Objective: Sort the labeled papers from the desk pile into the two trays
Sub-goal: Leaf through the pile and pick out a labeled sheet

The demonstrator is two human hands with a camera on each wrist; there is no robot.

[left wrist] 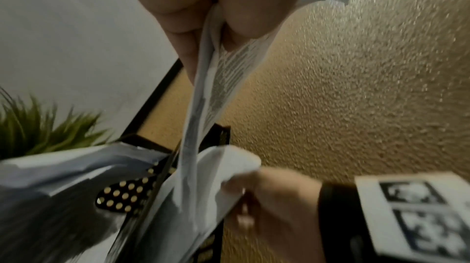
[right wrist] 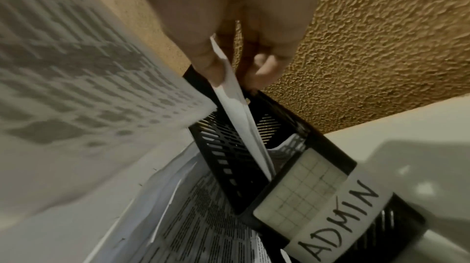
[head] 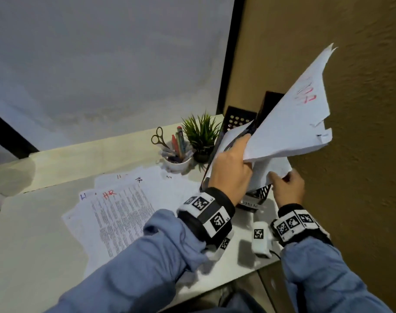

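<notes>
My left hand grips a white sheet with a red label and holds it raised, tilted against the brown wall above the black trays. In the left wrist view the left hand's fingers pinch the sheet's edge. My right hand pinches the corner of a paper that stands in the tray labelled ADMIN. Whether it is the same sheet I cannot tell. The right wrist view shows the right hand's fingers on this paper's edge. The desk pile lies to the left, with HR labels showing.
A second black tray with round holes stands left of the ADMIN one and holds papers. A potted plant and a cup of pens and scissors stand behind the pile. The textured wall is close on the right.
</notes>
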